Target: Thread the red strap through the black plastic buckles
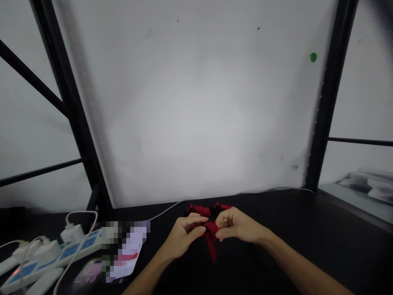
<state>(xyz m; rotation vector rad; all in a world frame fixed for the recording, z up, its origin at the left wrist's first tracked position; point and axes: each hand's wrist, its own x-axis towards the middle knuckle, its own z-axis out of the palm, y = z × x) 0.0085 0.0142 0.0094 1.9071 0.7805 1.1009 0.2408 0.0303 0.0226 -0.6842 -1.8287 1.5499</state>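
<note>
A red strap [210, 241] lies between my two hands over the black table, one end hanging down toward me. My left hand [182, 237] pinches its left part between thumb and fingers. On the other side, my right hand [238, 226] has curled fingers and thumb closed on the strap's right part. Just beyond the hands are two red bundles with black parts: a left bundle [199, 210] and a right bundle [218, 205], the latter partly covered by my right hand. How the strap is folded inside my fingers is hidden.
At left, a white power strip [69, 250] carries several plugged-in chargers and cables. Beside it lie a lit phone [130, 254], partly pixelated, and a dark shiny object [87, 276]. A thin cable [167, 211] runs along the white wall. Black metal posts [330, 94] flank the table.
</note>
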